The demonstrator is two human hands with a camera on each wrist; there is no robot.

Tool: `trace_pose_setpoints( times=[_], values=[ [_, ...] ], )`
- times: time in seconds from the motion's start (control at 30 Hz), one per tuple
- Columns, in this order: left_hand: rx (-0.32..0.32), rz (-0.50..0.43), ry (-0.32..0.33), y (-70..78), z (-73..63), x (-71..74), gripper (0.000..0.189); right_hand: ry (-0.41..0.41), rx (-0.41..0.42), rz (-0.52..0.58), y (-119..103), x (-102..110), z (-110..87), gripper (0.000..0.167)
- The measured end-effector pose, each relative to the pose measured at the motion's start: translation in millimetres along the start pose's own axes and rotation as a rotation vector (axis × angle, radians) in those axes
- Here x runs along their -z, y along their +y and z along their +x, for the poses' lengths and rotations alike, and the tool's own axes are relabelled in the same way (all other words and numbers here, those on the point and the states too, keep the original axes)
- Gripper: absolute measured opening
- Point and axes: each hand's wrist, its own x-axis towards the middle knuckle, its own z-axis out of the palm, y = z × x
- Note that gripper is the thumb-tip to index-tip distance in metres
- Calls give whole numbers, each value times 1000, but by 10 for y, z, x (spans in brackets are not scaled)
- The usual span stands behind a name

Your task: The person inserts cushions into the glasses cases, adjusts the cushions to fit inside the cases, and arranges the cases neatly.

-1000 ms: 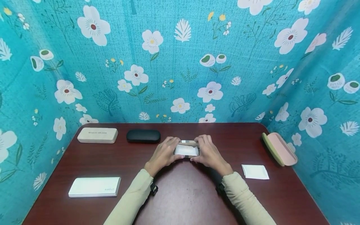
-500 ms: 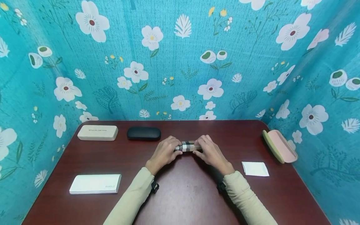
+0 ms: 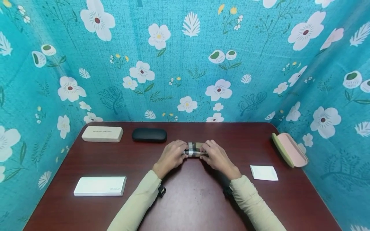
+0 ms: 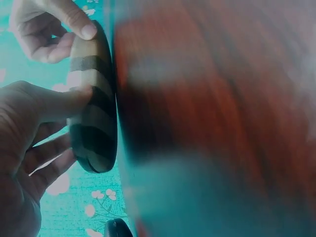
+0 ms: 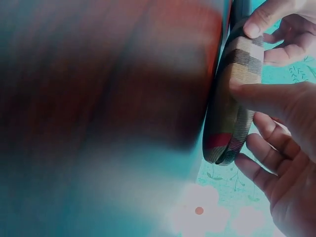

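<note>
A plaid glasses case (image 3: pixel 194 149) lies at the middle of the table, its lid down. My left hand (image 3: pixel 171 156) grips its left end, and my right hand (image 3: pixel 217 157) holds the right end. Seen from the left wrist, the thumb presses the striped side of the case (image 4: pixel 94 116) while the fingers lie behind it. In the right wrist view the lid seam shows at the end of the case (image 5: pixel 232 108), with thumb and fingertips on both sides of it. The inside of the case is hidden.
A beige case (image 3: pixel 102 134) and a black case (image 3: pixel 149 135) lie along the back left. At front left is a white case (image 3: pixel 100 186). On the right are a folded white cloth (image 3: pixel 264 173) and an open case with pink lining (image 3: pixel 292 150). A floral curtain (image 3: pixel 185 64) surrounds the table.
One second ago the plaid case stood open with something white inside. Both hands have folded its lid down over that white thing. The other cases and the cloth have stayed put.
</note>
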Motion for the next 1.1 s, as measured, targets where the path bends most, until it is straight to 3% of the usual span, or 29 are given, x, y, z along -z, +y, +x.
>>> trace_pose_setpoints(
  times=[0.5,0.77,1.1],
  values=[
    [21,24,-56,95,-27,32,23,-67,-44,48,-53,19,-28,23],
    [34,8,-27,88,-12,13,25,-54,-31,61,-56,-7,3,20],
    [68,30,-57,68,29,-4,31,-27,-19,49,-12,-53,62,22]
  ],
)
